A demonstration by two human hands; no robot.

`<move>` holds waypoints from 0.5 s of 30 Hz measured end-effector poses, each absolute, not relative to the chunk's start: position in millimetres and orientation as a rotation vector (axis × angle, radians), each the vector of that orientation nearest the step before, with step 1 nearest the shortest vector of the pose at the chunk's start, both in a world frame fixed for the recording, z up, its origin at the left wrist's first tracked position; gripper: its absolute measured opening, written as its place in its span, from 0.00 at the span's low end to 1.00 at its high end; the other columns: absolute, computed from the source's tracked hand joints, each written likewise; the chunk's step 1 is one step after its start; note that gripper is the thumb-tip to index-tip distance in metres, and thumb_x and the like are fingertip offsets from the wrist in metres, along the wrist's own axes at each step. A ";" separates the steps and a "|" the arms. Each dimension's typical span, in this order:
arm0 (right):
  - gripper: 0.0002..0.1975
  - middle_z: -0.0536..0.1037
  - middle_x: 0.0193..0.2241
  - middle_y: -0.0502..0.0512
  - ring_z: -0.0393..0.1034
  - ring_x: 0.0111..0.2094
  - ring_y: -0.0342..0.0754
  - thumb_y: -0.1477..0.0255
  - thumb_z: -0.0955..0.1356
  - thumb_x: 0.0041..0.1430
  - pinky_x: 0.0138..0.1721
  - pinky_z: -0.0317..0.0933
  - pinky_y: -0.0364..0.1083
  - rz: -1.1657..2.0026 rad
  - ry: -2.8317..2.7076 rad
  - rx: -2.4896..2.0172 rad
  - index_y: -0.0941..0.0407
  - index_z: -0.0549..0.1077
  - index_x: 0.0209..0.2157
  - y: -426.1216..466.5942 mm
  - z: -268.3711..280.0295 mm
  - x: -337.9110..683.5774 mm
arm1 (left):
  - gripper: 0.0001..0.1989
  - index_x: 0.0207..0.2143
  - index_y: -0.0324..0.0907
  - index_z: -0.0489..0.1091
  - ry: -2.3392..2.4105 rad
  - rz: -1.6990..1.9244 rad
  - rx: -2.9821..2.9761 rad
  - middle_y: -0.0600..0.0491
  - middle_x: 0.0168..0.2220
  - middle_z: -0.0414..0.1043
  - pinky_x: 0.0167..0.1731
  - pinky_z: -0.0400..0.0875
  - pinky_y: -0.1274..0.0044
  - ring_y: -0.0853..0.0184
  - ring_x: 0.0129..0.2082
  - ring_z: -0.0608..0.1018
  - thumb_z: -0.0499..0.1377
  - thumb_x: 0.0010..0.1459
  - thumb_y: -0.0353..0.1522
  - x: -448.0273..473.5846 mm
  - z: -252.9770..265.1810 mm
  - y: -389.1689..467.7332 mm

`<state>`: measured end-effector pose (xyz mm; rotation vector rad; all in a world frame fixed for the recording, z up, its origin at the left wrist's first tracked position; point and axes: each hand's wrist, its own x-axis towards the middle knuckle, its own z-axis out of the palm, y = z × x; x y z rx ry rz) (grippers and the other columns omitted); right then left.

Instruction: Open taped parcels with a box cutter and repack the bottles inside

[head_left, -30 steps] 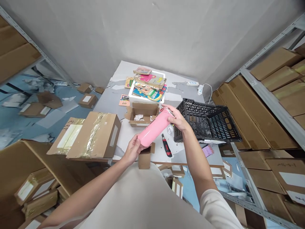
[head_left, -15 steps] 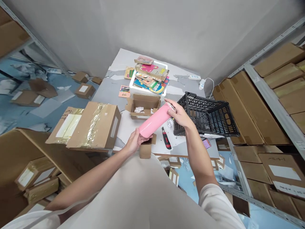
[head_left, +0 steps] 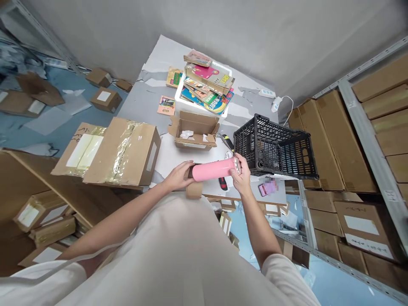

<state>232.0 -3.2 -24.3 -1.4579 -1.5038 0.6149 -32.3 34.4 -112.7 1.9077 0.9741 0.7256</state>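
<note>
A pink tumbler (head_left: 213, 169) with a silver-rimmed end lies almost level above the table's front edge. My right hand (head_left: 241, 175) is closed around its silver-rimmed end. At the other end, the tumbler's base meets the open mouth of a small cardboard box (head_left: 194, 190), whose flap hangs down in front. My left hand (head_left: 179, 175) is closed on that box, its fingers partly hidden. Behind the tumbler stands an open cardboard box (head_left: 195, 144) with white scraps inside. A red and black utility knife (head_left: 223, 183) is partly covered by the tumbler.
A black plastic crate (head_left: 280, 157) stands at the right, with a phone (head_left: 267, 188) in front of it. Books (head_left: 208, 80) are piled in a white tray (head_left: 188, 103) behind. Taped cartons (head_left: 123, 151) sit at the left. Shelving (head_left: 363, 114) with boxes runs along the right.
The tumbler has come down and nearer to me, turning more level. My left hand has moved from its base to the small box. My view has tilted down.
</note>
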 end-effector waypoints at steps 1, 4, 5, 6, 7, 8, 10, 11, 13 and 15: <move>0.31 0.69 0.49 0.61 0.65 0.50 0.57 0.55 0.67 0.52 0.55 0.58 0.57 0.597 -1.517 -1.479 0.54 0.65 0.56 -3.0 -27.2 228.7 | 0.33 0.54 0.43 0.65 0.973 0.727 1.889 0.40 0.56 0.65 0.57 0.61 0.64 0.52 0.56 0.69 0.65 0.47 0.45 -33.0 -115.1 37.9; 0.33 0.68 0.49 0.61 0.64 0.52 0.57 0.57 0.69 0.51 0.56 0.57 0.57 0.577 -1.614 -1.523 0.53 0.64 0.57 1.2 -25.5 221.0 | 0.37 0.51 0.45 0.67 0.991 0.723 1.827 0.44 0.53 0.69 0.55 0.62 0.65 0.53 0.53 0.72 0.69 0.39 0.46 -34.5 -121.5 46.0; 0.34 0.68 0.49 0.61 0.64 0.52 0.57 0.57 0.70 0.50 0.56 0.56 0.58 0.589 -1.673 -1.525 0.52 0.62 0.58 3.2 -22.4 218.6 | 0.37 0.50 0.45 0.67 1.011 0.726 1.808 0.44 0.52 0.70 0.55 0.62 0.65 0.53 0.52 0.72 0.70 0.38 0.46 -34.1 -123.0 47.6; 0.37 0.68 0.50 0.61 0.64 0.52 0.58 0.57 0.71 0.49 0.57 0.56 0.58 0.612 -1.745 -1.522 0.52 0.61 0.59 5.5 -19.0 215.8 | 0.36 0.50 0.45 0.67 1.037 0.732 1.792 0.45 0.51 0.71 0.54 0.63 0.65 0.53 0.51 0.73 0.70 0.37 0.46 -33.0 -123.9 48.7; 0.40 0.68 0.50 0.61 0.64 0.52 0.58 0.58 0.73 0.48 0.57 0.56 0.58 0.642 -1.826 -1.514 0.52 0.59 0.60 8.0 -16.1 212.2 | 0.36 0.49 0.44 0.67 1.064 0.740 1.780 0.45 0.50 0.71 0.53 0.63 0.65 0.53 0.50 0.73 0.70 0.38 0.46 -31.3 -124.2 49.5; 0.42 0.68 0.51 0.62 0.64 0.52 0.58 0.58 0.74 0.47 0.56 0.56 0.58 0.677 -1.909 -1.503 0.52 0.57 0.61 11.0 -14.2 207.6 | 0.36 0.49 0.44 0.67 1.084 0.750 1.772 0.45 0.50 0.71 0.53 0.64 0.66 0.52 0.50 0.73 0.70 0.38 0.46 -29.4 -123.9 49.9; 0.44 0.69 0.51 0.63 0.64 0.52 0.58 0.58 0.75 0.45 0.57 0.55 0.58 0.727 -2.073 -1.480 0.54 0.56 0.61 18.5 -15.8 196.0 | 0.37 0.49 0.43 0.66 1.095 0.764 1.771 0.45 0.50 0.71 0.52 0.64 0.66 0.52 0.50 0.73 0.70 0.37 0.45 -25.4 -121.8 50.6; 0.43 0.69 0.51 0.64 0.64 0.52 0.58 0.58 0.75 0.46 0.58 0.53 0.59 0.728 -2.154 -1.475 0.55 0.58 0.60 22.8 -19.4 189.6 | 0.37 0.49 0.43 0.66 1.092 0.766 1.772 0.45 0.49 0.71 0.51 0.64 0.66 0.52 0.50 0.73 0.70 0.37 0.45 -23.8 -120.4 51.0; 0.39 0.71 0.48 0.65 0.64 0.51 0.60 0.57 0.75 0.46 0.60 0.46 0.62 0.685 -2.309 -1.485 0.58 0.63 0.56 31.6 -30.9 177.9 | 0.36 0.48 0.43 0.66 1.099 0.765 1.767 0.45 0.48 0.72 0.50 0.64 0.66 0.52 0.49 0.73 0.70 0.36 0.45 -22.2 -117.9 52.2; 0.37 0.73 0.47 0.65 0.63 0.51 0.61 0.56 0.75 0.45 0.61 0.42 0.65 0.658 -2.435 -1.488 0.60 0.66 0.53 38.6 -44.2 169.3 | 0.35 0.47 0.44 0.66 1.132 0.766 1.748 0.46 0.47 0.72 0.49 0.65 0.66 0.52 0.48 0.74 0.71 0.35 0.44 -22.6 -116.8 53.7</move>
